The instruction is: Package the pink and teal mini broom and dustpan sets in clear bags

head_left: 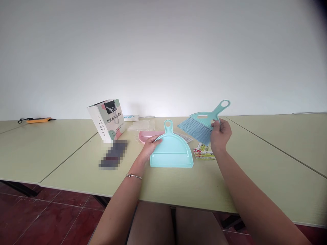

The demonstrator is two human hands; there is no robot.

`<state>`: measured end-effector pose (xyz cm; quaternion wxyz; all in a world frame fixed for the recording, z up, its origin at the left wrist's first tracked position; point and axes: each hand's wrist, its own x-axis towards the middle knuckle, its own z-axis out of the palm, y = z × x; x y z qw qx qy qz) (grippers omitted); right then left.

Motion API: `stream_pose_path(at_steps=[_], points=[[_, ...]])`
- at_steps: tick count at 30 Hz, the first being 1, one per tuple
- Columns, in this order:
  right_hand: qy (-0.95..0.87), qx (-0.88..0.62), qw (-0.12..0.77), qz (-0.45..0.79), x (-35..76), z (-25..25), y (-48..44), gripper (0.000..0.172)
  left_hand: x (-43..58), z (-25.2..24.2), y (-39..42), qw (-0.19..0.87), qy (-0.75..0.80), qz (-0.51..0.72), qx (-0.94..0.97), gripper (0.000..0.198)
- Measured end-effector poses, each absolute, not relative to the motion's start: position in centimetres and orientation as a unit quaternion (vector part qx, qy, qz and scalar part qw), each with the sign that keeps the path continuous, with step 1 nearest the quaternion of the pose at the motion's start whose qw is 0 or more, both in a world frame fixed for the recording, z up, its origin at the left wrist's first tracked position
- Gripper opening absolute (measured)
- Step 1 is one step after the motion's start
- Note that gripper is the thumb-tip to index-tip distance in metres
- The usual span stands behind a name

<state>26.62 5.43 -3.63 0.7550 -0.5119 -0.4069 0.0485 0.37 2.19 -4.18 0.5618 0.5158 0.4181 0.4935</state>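
Observation:
My left hand (152,146) grips the left edge of a mint-green dustpan (171,146), thumb on its face and handle ring pointing up. In my right hand (221,134) is a matching hand brush (202,119), pinched near the right end of its head. The brush is tilted, its blue-grey bristles slanting down to the left and its looped handle to the upper right. Partly hidden behind the green dustpan lies a pink dustpan (146,136), with pale bristles (184,137) showing to the right. Printed cardboard packaging (204,154) lies below the brush.
A printed paper bag (109,119) stands at the left, with a pixelated dark item (113,154) before it. Behind are clear plastic wrapping (140,125) and a white power strip (131,117). An orange object with a black cord (39,120) lies far left. The table's front edge (189,207) is near my lap.

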Motion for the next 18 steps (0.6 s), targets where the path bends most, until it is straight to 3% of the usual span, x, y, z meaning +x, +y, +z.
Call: stream_pose_path(at_steps=[3,6,12,15,18], points=[[-0.374,-0.455,0.801,0.108,26.7,-3.2,5.5,0.027,0.3,-4.4,2.4,0.56,0.417,0.498,0.514,0.041],[-0.406,-0.409,0.789,0.213,26.2,-2.9,5.3,0.03,0.3,-4.5,2.5,0.556,0.424,0.495,0.516,0.04],[-0.617,-0.423,0.552,0.368,23.3,-2.2,2.6,0.033,0.3,-4.3,2.4,0.56,0.446,0.486,0.502,0.033],[-0.703,-0.422,0.443,0.363,22.1,-2.4,1.7,0.034,0.4,-4.3,2.3,0.56,0.443,0.496,0.494,0.035],[-0.727,-0.446,0.422,0.308,21.3,-2.9,1.5,0.031,0.5,-4.3,2.4,0.562,0.431,0.508,0.49,0.04]])
